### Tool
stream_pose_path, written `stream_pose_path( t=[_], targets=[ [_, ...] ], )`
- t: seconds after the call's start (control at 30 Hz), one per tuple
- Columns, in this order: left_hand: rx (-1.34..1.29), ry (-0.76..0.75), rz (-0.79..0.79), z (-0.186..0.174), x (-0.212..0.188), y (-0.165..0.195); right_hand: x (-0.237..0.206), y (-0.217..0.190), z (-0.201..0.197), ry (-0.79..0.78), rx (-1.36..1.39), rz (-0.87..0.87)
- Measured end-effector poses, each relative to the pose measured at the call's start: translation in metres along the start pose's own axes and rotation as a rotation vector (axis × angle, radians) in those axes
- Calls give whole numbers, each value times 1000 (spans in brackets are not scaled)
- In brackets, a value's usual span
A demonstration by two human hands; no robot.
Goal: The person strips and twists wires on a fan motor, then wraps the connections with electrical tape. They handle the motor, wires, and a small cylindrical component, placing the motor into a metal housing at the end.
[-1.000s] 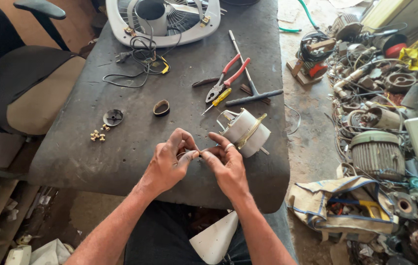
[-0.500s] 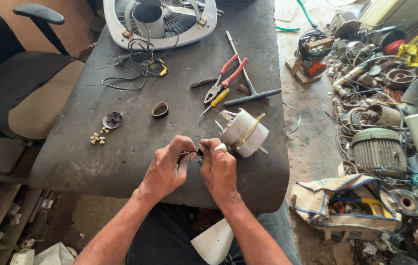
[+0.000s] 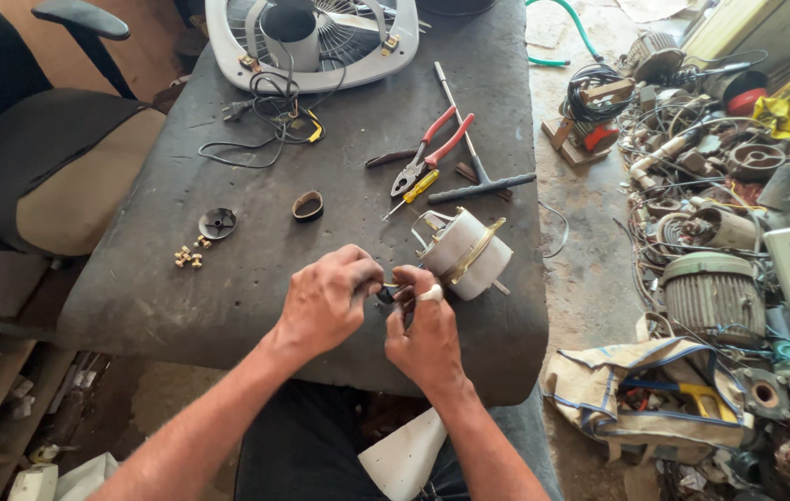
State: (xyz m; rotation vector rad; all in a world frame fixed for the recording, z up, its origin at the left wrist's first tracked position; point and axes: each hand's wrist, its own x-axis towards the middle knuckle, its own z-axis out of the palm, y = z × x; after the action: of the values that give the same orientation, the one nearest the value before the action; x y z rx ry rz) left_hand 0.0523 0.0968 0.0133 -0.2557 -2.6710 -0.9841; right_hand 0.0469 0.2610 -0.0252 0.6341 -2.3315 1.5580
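Note:
My left hand [image 3: 328, 299] and my right hand [image 3: 425, 329] meet over the near edge of a dark grey table [image 3: 182, 306]. Between their fingertips they pinch a small dark part [image 3: 386, 293]; most of it is hidden by the fingers. A white ring sits on a finger of my right hand. Just beyond my right hand lies a small white fan motor [image 3: 465, 252] with a brass-coloured band, tipped on its side.
On the table: red-handled pliers [image 3: 434, 148], a yellow-handled screwdriver [image 3: 412, 191], a T-shaped wrench [image 3: 474, 167], a dark oval ring [image 3: 308, 205], a black disc [image 3: 217, 223], brass screws [image 3: 187, 257], a white fan housing [image 3: 312, 37] with cable. Chair at left; motors and scrap on the floor at right.
Both hands have shifted slightly right, closer to the motor, and stay pinched together on the small part. The view has moved a little.

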Motion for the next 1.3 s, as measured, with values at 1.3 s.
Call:
stream_pose_path(
  t=[1.3],
  targets=[
    [-177,-203,-289,15,9,-18,4,1,-5,-47,-149,-83]
  ],
)
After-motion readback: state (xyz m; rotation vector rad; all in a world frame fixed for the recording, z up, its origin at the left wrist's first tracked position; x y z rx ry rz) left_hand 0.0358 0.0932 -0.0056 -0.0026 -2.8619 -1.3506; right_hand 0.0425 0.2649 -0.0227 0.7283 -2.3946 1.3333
